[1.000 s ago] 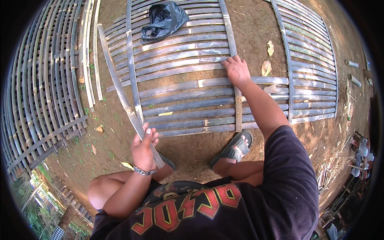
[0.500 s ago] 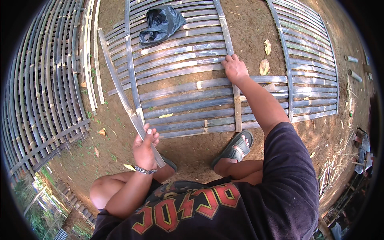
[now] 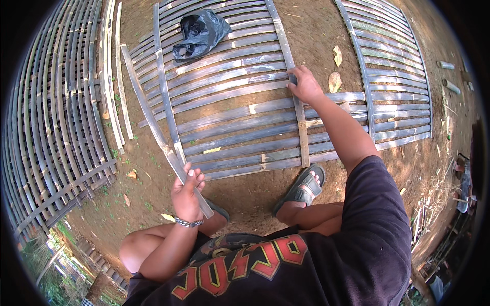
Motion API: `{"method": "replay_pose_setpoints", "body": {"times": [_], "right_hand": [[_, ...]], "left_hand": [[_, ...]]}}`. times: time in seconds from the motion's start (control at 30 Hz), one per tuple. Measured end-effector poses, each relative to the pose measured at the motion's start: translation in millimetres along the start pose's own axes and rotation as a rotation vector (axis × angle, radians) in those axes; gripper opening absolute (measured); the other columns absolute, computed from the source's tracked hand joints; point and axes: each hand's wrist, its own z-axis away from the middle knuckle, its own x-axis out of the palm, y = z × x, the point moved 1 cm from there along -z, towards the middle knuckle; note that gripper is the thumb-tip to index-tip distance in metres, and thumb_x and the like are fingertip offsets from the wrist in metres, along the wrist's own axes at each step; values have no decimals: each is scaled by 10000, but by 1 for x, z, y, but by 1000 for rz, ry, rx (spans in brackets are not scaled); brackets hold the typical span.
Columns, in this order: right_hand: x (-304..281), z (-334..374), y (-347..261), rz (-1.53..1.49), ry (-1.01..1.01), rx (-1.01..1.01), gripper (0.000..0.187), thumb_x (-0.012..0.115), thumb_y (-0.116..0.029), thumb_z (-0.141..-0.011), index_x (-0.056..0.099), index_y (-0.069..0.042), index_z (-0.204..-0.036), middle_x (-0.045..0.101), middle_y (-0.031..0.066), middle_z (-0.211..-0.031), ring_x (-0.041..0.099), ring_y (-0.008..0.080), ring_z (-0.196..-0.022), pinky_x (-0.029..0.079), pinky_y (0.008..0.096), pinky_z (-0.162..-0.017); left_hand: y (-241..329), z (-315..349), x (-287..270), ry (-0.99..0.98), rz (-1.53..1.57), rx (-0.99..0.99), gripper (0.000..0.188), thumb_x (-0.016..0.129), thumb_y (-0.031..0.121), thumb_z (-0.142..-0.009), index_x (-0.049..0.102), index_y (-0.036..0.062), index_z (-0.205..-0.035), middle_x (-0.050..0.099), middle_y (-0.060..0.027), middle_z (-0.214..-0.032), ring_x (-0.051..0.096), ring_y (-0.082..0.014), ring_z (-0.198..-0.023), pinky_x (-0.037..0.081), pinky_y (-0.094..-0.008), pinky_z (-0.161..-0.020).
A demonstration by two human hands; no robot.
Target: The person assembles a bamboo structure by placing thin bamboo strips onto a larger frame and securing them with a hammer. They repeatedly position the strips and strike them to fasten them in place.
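A long, flat bamboo slat (image 3: 153,120) slants up and away from my left hand (image 3: 188,193), whose fingers and thumb are closed around its near end. In front of me lies a panel of spaced grey bamboo slats (image 3: 240,113) joined by lengthwise strips. My right hand (image 3: 306,85) reaches out to the panel's middle strip (image 3: 286,48), with thumb and fingers curled about it; the undersides of the fingertips are hidden. A black plastic bag (image 3: 201,36) rests crumpled on the far part of the panel.
Another slatted bamboo panel (image 3: 395,76) adjoins at the right. On the left lie a dense bamboo lattice (image 3: 53,112) and several loose pale strips (image 3: 109,76). Dry leaves (image 3: 335,81) dot the dirt ground. My sandalled foot (image 3: 304,188) is close to the panel's near edge.
The view has shifted slightly. My right hand's fingers look a little less tightly bunched at the middle strip. My left hand keeps its hold on the slat.
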Motion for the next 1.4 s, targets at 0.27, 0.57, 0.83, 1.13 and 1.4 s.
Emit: {"method": "replay_pose_setpoints", "body": {"times": [0.27,0.57,0.83,1.13,1.4], "right_hand": [[3,-1,19,-78,-104,447,432,745,-404,-886,749,-69,-1159,744,204,-1137,690,363,-1121,526,437,-1002],[22,6,9,-35,-17,457,477,703,-453,-919,735,-37,-1150,726,231,-1145,677,400,-1120,517,457,-997],[25,10,-9,-123,161,492,473,748,-354,-898,673,-37,-1240,649,217,-1278,608,400,-1214,482,468,-1061],[18,39,-166,-491,24,-223,374,715,-112,-910,652,-66,-1275,659,161,-1161,653,323,-1061,520,414,-966],[27,43,-207,-1036,-437,-59,171,522,-148,-1024,660,-47,-1013,675,42,-798,614,96,-724,498,277,-673]], "left_hand": [[1,-3,4,-12,-28,3,442,694,210,-1017,584,23,-1401,710,-33,-1101,672,-104,-931,537,-280,-816],[-3,-4,6,-6,-38,5,462,694,204,-1016,572,19,-1422,709,-38,-1112,672,-106,-934,541,-277,-815],[-2,-2,9,-9,-50,-8,426,685,236,-1020,594,62,-1398,701,-22,-1108,668,-105,-940,546,-276,-810],[-8,-3,11,-167,-71,57,429,649,297,-1047,613,20,-1373,716,-25,-986,659,-102,-823,531,-263,-762],[-4,2,12,-361,-122,36,417,604,323,-1071,637,21,-1358,724,-37,-999,665,-111,-840,532,-284,-799]]}}
